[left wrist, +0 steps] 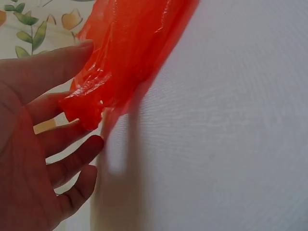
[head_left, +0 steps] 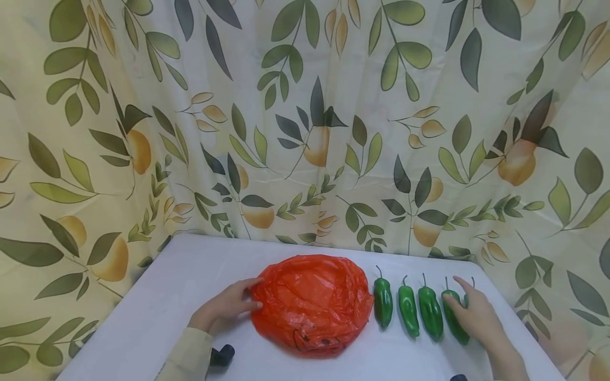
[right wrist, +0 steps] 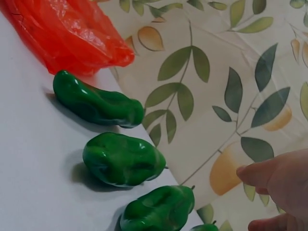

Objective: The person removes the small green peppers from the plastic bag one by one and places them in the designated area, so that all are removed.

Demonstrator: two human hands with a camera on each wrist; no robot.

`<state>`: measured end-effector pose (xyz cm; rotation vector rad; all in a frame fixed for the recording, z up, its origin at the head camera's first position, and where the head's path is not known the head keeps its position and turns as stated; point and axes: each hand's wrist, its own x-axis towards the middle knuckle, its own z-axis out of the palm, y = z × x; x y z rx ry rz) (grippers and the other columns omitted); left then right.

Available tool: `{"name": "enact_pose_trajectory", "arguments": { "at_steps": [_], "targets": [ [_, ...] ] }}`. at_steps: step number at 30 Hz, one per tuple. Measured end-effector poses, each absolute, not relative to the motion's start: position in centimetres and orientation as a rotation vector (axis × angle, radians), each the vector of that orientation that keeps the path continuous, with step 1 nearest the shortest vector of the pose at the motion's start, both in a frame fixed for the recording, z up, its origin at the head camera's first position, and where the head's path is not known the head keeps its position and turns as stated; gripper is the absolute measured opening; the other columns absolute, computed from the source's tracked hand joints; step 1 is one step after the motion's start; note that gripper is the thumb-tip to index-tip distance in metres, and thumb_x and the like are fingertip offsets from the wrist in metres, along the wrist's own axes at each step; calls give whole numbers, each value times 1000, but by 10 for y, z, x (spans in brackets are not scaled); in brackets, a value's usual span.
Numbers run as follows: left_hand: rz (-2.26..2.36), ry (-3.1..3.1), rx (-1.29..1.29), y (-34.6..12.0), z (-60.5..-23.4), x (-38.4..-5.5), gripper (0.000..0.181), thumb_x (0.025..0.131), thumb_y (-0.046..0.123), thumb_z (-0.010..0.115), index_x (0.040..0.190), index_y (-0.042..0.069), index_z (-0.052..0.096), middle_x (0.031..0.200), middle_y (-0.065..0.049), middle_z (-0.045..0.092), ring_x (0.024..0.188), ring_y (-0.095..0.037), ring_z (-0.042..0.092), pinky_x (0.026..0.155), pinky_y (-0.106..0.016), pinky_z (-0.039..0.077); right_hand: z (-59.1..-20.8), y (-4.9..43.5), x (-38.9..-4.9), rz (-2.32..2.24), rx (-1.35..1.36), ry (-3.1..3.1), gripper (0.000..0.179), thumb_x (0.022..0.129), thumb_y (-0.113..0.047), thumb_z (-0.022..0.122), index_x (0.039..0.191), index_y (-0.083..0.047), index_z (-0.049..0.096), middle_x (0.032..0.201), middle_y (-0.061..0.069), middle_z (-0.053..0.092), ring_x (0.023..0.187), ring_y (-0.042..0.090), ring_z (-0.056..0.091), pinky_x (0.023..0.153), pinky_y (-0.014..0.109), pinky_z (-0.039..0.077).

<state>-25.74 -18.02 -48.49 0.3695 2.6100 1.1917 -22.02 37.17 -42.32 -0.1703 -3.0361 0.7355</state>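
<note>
A crumpled red plastic bag [head_left: 312, 304] lies on the white table. At its left edge my left hand [head_left: 229, 304] touches the plastic, thumb and forefinger well apart; in the left wrist view the forefinger's tip is hidden by the bag and the other fingers are loosely bent. Several green peppers [head_left: 407, 309] lie in a row to the right of the bag, stems pointing away. Over the right end of that row is my right hand [head_left: 478, 317], its thumb and forefinger spread. It partly covers the last pepper [head_left: 466, 300]. Nothing shows between its fingers.
The white table [head_left: 205, 264] ends at a leaf-and-fruit patterned curtain [head_left: 305, 132], which also hangs along both sides. A small black object [head_left: 222, 355] sits beside the left sleeve [head_left: 186, 355].
</note>
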Motion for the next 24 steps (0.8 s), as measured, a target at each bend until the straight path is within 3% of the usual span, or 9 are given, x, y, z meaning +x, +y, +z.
{"name": "enact_pose_trajectory", "arguments": {
  "at_steps": [6,13,24],
  "targets": [
    [1187,2637,347,-179,-478,-256,67,89,29,76,150,19,50,139,-4,60,120,-23,56,102,-53,54,-425,364,-221,733,-150,-3026,74,104,-35,49,155,9,19,151,47,20,137,67,22,109,78,24],
    [1214,2649,231,-177,-468,-251,65,89,35,75,149,27,51,143,-1,59,126,-27,56,97,-57,56,-427,355,-222,706,-98,-3025,72,104,-35,52,154,8,24,152,45,24,138,65,25,109,77,27],
    [1221,2698,168,-178,-458,-247,64,90,33,74,150,30,49,141,-3,60,124,-27,56,92,-54,59,-423,333,-220,741,-73,-3018,74,103,-43,51,156,3,26,152,43,27,138,63,27,109,77,29]
  ]
}}
